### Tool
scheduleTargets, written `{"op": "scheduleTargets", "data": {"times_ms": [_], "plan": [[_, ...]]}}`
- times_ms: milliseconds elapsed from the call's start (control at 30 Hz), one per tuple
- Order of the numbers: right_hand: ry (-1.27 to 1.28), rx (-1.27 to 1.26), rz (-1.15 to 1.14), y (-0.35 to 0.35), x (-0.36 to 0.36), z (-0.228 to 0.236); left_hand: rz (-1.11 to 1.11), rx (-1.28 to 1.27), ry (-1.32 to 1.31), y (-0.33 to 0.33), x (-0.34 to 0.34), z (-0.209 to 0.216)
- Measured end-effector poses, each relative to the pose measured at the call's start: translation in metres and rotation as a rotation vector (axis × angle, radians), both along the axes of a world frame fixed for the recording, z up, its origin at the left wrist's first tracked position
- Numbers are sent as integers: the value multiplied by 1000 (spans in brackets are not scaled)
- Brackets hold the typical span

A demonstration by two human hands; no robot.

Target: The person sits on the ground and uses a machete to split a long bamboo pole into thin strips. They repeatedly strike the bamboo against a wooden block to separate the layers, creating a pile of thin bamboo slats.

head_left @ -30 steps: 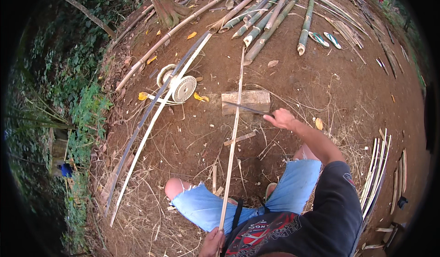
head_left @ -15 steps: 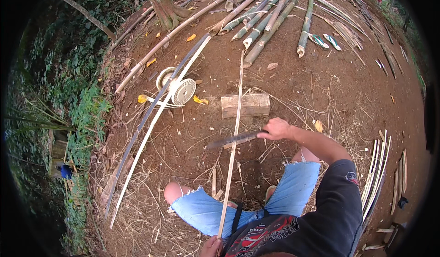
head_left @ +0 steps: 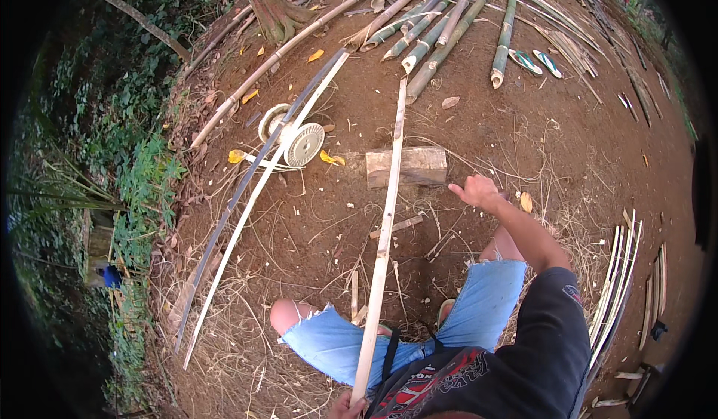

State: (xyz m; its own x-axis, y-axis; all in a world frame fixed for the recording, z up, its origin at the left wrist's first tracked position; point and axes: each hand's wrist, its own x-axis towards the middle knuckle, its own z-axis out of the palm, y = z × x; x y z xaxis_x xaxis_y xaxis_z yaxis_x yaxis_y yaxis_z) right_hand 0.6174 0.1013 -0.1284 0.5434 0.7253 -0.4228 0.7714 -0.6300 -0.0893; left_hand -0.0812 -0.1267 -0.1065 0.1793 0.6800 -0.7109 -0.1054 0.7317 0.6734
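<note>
A long, pale bamboo strip [head_left: 384, 243] runs away from me, its broad face showing and its far end near the green poles. My left hand [head_left: 347, 405], at the lower edge, is closed round its near end. The strip crosses over a squared wooden block [head_left: 426, 166] on the ground; whether it touches the block I cannot tell. To the right of the strip and apart from it is my right hand [head_left: 479, 192], thumb stretched out and fingers curled. A small dark bit shows beside that hand, but no knife blade can be made out.
Two longer strips [head_left: 258, 208] lie at left across a pale round slotted plastic piece [head_left: 304, 145]. Green bamboo poles [head_left: 449, 56] fan out at the far side, with flip-flops [head_left: 537, 63] beside them. More pale strips [head_left: 615, 284] lie at right. A tree trunk [head_left: 268, 4] stands far left.
My right hand has moved right, off the strip, and the dark knife blade that lay across it is out of sight. The strip now shows a wider face.
</note>
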Motion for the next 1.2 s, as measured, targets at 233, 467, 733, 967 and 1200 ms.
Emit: {"op": "scheduleTargets", "data": {"times_ms": [233, 467, 733, 967, 1200], "plan": [[-52, 149, -158, -10, -8, 18, -522, -309, -47, 111, 102, 70], [174, 217, 252, -42, -97, 56, -688, -184, -11, 126, 136, 70], [372, 283, 831, -74, -184, 37, -686, -188, -62, 125, 153, 85], [153, 268, 158, -27, -86, -9, -719, -157, -44, 122, 151, 96], [306, 229, 856, -59, -160, 25, -689, -214, -43, 122, 147, 95]]}}
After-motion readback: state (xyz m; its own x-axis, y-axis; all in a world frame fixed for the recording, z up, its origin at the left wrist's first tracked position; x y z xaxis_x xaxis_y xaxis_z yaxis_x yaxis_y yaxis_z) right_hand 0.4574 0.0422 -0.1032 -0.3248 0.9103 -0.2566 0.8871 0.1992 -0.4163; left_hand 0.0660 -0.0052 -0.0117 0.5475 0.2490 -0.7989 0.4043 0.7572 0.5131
